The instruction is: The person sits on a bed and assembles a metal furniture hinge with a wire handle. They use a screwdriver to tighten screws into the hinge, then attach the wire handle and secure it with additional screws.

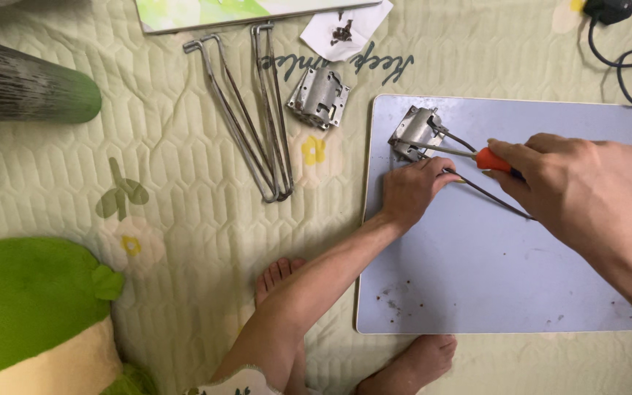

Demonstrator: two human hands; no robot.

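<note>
Head view is showing a pale blue board (491, 278) lying on a quilted green mat (184, 212). Right hand (579, 183) is closing around the orange handle of a screwdriver (469, 154). The screwdriver is lying nearly level across the board's upper left part, its long axis running right to left with a slight rise, and its shaft is pointing left at a metal bracket (412, 132); the tip is touching the bracket. The bracket is sitting at the board's top-left corner. Left hand (412, 189) is resting just below the bracket, fingers curled and pressing down on thin wire legs (488, 194) that are running from the bracket down and to the right, under the right hand. Whether the left fingers are pinching the wire or only pressing it flat cannot be told.

Off the board, a second bracket (320, 96) is lying on the mat to the upper left, near a bundle of bent wire legs (257, 117) whose long axis is running from top to bottom. A paper scrap (344, 31) with small dark bits is lying above them. Two bare feet (404, 358) are showing at the bottom edge, and a green plush toy (31, 307) is sitting at the lower left.
</note>
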